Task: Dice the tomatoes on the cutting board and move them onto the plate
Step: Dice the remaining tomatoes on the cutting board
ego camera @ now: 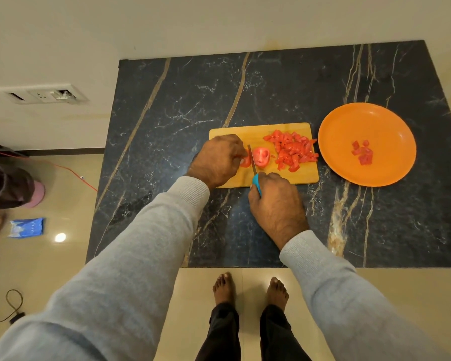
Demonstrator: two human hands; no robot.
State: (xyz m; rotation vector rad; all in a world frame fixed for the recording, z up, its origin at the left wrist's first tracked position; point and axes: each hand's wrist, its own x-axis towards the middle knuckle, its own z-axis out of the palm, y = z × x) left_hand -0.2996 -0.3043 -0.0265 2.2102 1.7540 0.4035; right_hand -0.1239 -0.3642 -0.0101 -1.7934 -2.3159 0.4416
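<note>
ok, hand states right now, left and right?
Left hand: fingers curled on a tomato piece, holding it on the cutting board.
Right hand: closed round the knife, blade down beside that piece.

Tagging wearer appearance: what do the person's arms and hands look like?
Light grey knit sleeves on both arms, left sleeve and right sleeve, each ending in a ribbed cuff at the wrist. Bare left hand and right hand: no gloves, watch or rings visible.

Upper garment: light grey knit with long sleeves. The left sleeve (130,256) and right sleeve (336,287) each end at the wrist in a ribbed cuff (192,190). The left hand (216,162) and right hand (276,204) are bare. Lower garment: dark trousers (224,332), full length. The feet (223,286) are bare.
</note>
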